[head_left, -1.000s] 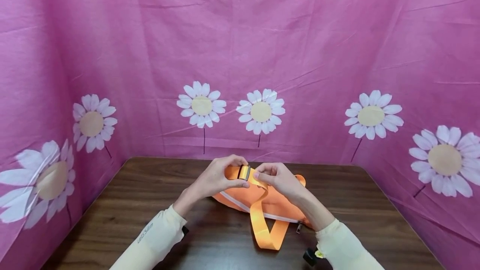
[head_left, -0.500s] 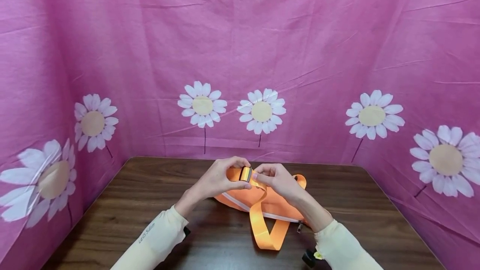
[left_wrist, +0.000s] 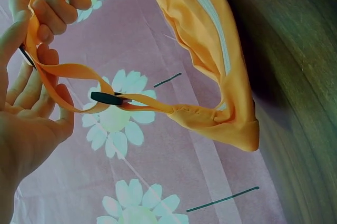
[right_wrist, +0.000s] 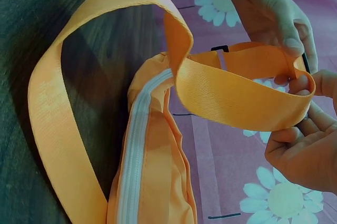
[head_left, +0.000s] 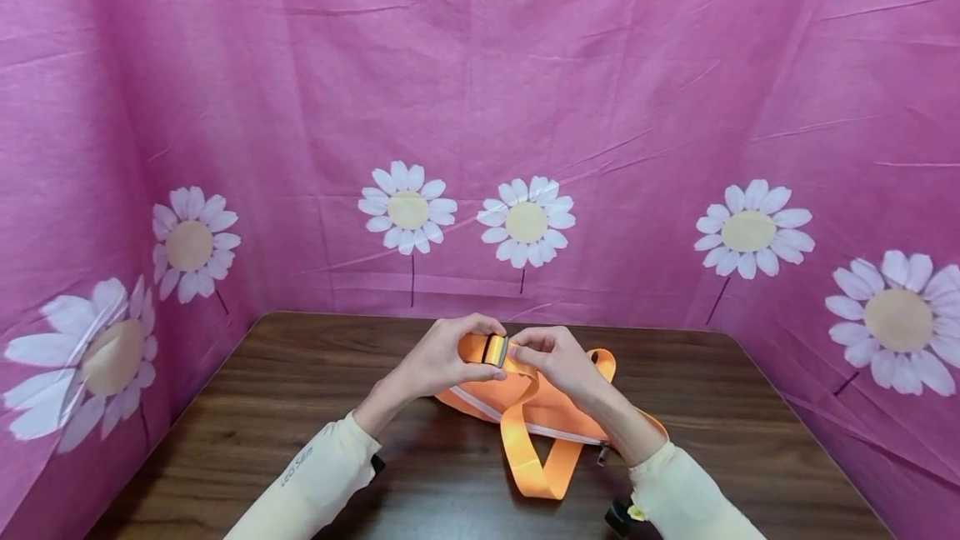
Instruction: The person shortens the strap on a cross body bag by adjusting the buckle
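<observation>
An orange bag (head_left: pixel 558 415) with a white zipper (right_wrist: pixel 136 150) lies on the table, its strap (head_left: pixel 517 444) looping toward the front. My left hand (head_left: pixel 438 361) holds a dark slide buckle (head_left: pixel 496 350) on that strap between thumb and fingers. Close beside it, my right hand (head_left: pixel 566 367) pinches the webbing with thumb and curled fingers. In the left wrist view, a second black buckle (left_wrist: pixel 108 98) joins the strap to the bag's end. Fingers partly cover the held buckle in both wrist views.
The brown wooden table (head_left: pixel 300 407) reaches back to a pink curtain (head_left: pixel 600 65) printed with white daisies. A metal zipper pull (head_left: pixel 602 457) hangs at the bag's right end. Dark wrist-worn devices (head_left: pixel 618 517) sit at the sleeve cuffs.
Both hands and the held buckle appear slightly farther right, partly because the view itself shifted. An orange edge now shows beside the right wrist. Both holds stay the same.
</observation>
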`<state>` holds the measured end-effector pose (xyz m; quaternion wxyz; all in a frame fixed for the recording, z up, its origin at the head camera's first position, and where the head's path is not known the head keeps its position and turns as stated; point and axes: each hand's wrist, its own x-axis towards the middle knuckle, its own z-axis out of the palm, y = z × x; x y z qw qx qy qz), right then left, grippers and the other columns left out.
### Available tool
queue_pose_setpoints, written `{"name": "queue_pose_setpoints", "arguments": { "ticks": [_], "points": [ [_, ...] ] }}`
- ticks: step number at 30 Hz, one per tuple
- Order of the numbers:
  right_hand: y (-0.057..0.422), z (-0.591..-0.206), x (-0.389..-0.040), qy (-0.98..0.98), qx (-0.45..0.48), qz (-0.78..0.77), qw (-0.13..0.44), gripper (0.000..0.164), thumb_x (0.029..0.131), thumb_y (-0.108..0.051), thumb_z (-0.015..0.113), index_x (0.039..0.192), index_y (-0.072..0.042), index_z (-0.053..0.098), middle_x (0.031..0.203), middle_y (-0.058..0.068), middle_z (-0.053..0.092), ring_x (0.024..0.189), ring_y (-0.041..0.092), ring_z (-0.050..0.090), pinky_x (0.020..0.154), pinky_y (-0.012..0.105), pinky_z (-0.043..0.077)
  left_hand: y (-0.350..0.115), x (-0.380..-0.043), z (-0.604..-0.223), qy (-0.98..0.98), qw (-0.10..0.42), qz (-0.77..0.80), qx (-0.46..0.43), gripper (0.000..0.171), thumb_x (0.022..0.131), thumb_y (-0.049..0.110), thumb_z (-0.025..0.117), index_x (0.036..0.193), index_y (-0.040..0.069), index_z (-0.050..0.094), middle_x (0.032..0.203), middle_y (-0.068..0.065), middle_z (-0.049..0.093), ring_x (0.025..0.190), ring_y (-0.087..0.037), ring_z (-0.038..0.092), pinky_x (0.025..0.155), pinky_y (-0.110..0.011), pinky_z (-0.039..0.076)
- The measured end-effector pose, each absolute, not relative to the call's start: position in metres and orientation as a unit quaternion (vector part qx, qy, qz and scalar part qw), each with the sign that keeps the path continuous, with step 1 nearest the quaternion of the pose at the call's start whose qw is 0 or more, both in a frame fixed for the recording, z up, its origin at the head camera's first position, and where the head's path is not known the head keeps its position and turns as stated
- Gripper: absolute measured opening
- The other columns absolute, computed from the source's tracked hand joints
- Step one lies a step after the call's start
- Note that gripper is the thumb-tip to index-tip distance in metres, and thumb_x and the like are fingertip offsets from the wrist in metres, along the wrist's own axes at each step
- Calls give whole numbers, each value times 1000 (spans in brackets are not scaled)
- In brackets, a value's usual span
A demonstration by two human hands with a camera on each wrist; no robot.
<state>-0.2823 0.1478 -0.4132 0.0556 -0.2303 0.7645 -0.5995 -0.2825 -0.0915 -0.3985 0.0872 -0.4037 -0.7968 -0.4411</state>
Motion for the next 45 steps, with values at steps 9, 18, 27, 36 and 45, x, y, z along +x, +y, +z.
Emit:
{"name": "queue_pose_setpoints", "arguments": {
  "ticks": [9,18,27,36,45],
  "points": [
    [147,-417,-280,750,-205,-628,42,12,95,-11,69,98,-1,75,63,2,46,56,13,40,50,26,34,-88,-281,-403,-816,94,-439,-364,47,79,34,91,117,19,67,107,13,67,97,-11,61,84,-34,52],
    [144,-418,-280,743,-216,-630,62,16,98,-15,67,97,-1,75,72,8,61,64,14,51,56,28,46,-86,-279,-406,-812,91,-443,-368,49,78,34,91,119,20,67,107,13,68,97,-11,62,84,-32,53],
    [153,-413,-281,732,-236,-633,90,26,100,-29,68,106,-4,73,78,8,60,74,21,54,72,34,46,-88,-278,-400,-792,102,-470,-375,48,79,30,91,118,18,65,104,11,71,98,-9,67,79,-34,54],
    [158,-410,-283,727,-227,-639,105,25,97,-27,70,106,-4,74,87,6,63,84,21,53,79,38,45,-88,-278,-398,-777,85,-499,-375,48,80,27,91,119,19,64,108,12,69,101,-10,66,89,-37,51],
    [153,-407,-283,685,-253,-670,132,27,100,-24,68,109,1,71,82,9,60,81,21,54,78,36,46,-85,-276,-397,-765,71,-516,-379,48,81,26,90,119,18,63,101,9,69,93,-12,68,86,-37,51]
  ]
}}
